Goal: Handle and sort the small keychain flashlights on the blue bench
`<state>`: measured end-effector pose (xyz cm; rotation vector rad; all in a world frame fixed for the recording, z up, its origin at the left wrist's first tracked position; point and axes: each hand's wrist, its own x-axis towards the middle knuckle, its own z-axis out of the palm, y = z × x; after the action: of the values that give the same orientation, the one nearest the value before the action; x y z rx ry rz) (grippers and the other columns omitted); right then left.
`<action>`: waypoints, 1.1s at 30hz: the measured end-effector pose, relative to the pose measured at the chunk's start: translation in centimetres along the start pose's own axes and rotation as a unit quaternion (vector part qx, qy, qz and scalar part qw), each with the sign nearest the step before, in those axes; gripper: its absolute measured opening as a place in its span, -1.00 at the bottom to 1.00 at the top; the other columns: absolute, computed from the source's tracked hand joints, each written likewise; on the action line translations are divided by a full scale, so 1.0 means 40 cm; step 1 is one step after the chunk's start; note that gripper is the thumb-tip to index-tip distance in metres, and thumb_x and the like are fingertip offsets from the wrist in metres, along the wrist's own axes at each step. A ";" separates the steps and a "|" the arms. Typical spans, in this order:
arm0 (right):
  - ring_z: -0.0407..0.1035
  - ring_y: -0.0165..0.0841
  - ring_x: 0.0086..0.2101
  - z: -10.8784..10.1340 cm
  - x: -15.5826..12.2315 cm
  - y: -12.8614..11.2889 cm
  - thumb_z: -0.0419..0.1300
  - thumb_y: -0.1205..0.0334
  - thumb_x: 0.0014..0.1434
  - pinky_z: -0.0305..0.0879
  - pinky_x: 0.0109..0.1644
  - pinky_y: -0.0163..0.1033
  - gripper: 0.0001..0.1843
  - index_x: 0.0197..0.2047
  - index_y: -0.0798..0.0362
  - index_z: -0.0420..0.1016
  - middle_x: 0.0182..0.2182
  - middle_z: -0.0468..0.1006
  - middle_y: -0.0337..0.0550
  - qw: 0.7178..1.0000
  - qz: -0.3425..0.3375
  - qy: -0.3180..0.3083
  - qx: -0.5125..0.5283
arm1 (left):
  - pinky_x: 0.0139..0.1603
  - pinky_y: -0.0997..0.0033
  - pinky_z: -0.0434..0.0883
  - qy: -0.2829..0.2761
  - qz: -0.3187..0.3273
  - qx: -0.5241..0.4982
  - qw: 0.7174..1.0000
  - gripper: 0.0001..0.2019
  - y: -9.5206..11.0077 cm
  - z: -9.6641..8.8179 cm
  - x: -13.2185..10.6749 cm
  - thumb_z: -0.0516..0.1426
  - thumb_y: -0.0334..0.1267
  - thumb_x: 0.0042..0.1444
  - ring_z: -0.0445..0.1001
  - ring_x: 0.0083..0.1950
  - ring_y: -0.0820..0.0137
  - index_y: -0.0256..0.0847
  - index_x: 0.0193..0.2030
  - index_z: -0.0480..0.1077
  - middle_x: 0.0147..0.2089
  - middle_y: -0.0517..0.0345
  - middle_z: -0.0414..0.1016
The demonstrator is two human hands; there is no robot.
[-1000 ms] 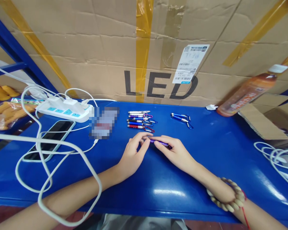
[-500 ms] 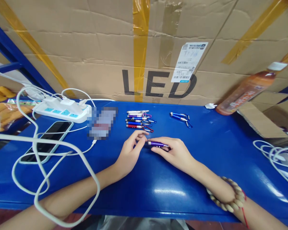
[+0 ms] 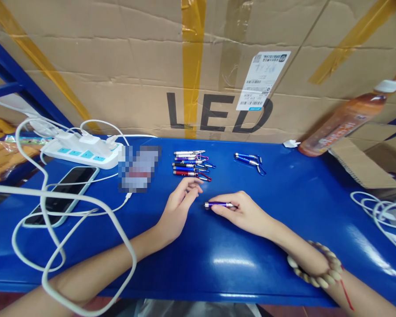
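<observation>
My right hand (image 3: 249, 212) holds a purple mini flashlight (image 3: 217, 204) between thumb and fingers, its silver end pointing left, just above the blue table. To its left, my left hand (image 3: 176, 209) is loosely curled with fingers apart and nothing in it. Just beyond the left fingertips lies a stacked row of several mini flashlights with carabiner clips, among them a red one (image 3: 185, 173) nearest me and a silver one (image 3: 186, 153) farthest. Two blue mini flashlights (image 3: 246, 159) with a clip lie apart, behind my right hand.
On the left are a white power strip (image 3: 110, 162), a phone (image 3: 64, 193), a pixelated patch and looping white cables (image 3: 119, 224). A large cardboard box (image 3: 135, 66) backs the table (image 3: 191, 273). An orange drink bottle (image 3: 346, 121) leans at the right, near coiled cables (image 3: 379, 211).
My two hands have drawn apart slightly. The left fingers have come away from the purple flashlight's end, and the right hand keeps hold of it, a little lower.
</observation>
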<state>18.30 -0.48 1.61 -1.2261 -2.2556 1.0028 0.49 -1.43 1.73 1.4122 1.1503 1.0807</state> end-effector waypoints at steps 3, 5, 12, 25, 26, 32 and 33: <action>0.44 -0.39 -0.37 0.002 0.000 0.004 0.06 0.04 0.12 0.32 -0.33 -0.35 -0.69 -0.17 -0.04 0.52 -0.26 0.58 -0.24 1.000 0.004 0.013 0.013 | -0.09 0.41 0.22 -0.006 0.001 0.000 1.000 -0.77 -0.001 -0.002 -0.001 -0.07 -0.19 0.10 0.30 -0.18 0.37 -0.20 -0.19 0.29 -0.26 0.12 0.34; 0.44 -0.39 -0.38 0.003 0.000 0.004 0.06 0.04 0.12 0.33 -0.34 -0.35 -0.68 -0.17 -0.03 0.52 -0.27 0.58 -0.24 1.000 0.003 0.011 0.013 | -0.09 0.41 0.22 -0.008 -0.001 0.004 1.000 -0.76 -0.001 -0.003 -0.001 -0.08 -0.18 0.10 0.30 -0.18 0.36 -0.21 -0.18 0.29 -0.26 0.11 0.34; 0.45 -0.38 -0.35 0.004 0.001 -0.001 0.09 0.06 0.10 0.34 -0.31 -0.35 -0.70 -0.18 -0.02 0.53 -0.26 0.58 -0.24 1.000 0.014 0.011 0.023 | -0.10 0.41 0.22 -0.011 0.005 0.005 1.000 -0.74 -0.009 -0.006 -0.001 -0.11 -0.18 0.12 0.30 -0.17 0.37 -0.21 -0.18 0.30 -0.24 0.11 0.35; 0.45 -0.39 -0.42 0.007 -0.001 0.001 0.10 0.08 0.09 0.35 -0.37 -0.34 -0.72 -0.20 -0.03 0.54 -0.29 0.59 -0.24 0.999 0.007 0.026 0.020 | -0.09 0.39 0.24 -0.014 -0.008 0.008 1.000 -0.76 -0.016 -0.002 -0.003 -0.10 -0.17 0.11 0.31 -0.16 0.35 -0.19 -0.22 0.32 -0.25 0.12 0.36; 0.45 -0.38 -0.41 0.007 -0.001 0.000 0.10 0.08 0.09 0.35 -0.37 -0.34 -0.72 -0.20 -0.03 0.54 -0.29 0.59 -0.24 0.999 0.009 0.026 0.020 | -0.09 0.39 0.24 -0.015 -0.007 0.007 1.000 -0.76 -0.017 -0.001 -0.003 -0.10 -0.17 0.11 0.31 -0.16 0.35 -0.19 -0.22 0.32 -0.25 0.12 0.36; 0.46 -0.34 -0.33 0.004 -0.001 -0.003 0.08 0.07 0.11 0.36 -0.28 -0.31 -0.70 -0.19 -0.02 0.53 -0.25 0.58 -0.23 0.999 0.020 0.025 0.023 | -0.09 0.40 0.23 -0.014 0.000 -0.001 1.000 -0.77 -0.017 0.001 -0.004 -0.09 -0.18 0.11 0.31 -0.18 0.37 -0.18 -0.22 0.32 -0.26 0.14 0.36; 0.46 -0.34 -0.33 0.004 -0.001 -0.003 0.07 0.06 0.11 0.36 -0.28 -0.31 -0.70 -0.19 -0.03 0.53 -0.25 0.58 -0.23 0.999 0.021 0.025 0.022 | -0.09 0.39 0.23 -0.014 0.000 -0.001 1.000 -0.77 -0.017 0.001 -0.004 -0.09 -0.18 0.11 0.31 -0.18 0.37 -0.18 -0.22 0.32 -0.26 0.14 0.36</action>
<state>18.15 -0.61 1.59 -1.2699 -2.1663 1.0207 0.41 -1.55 1.06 1.4217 1.1287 1.0583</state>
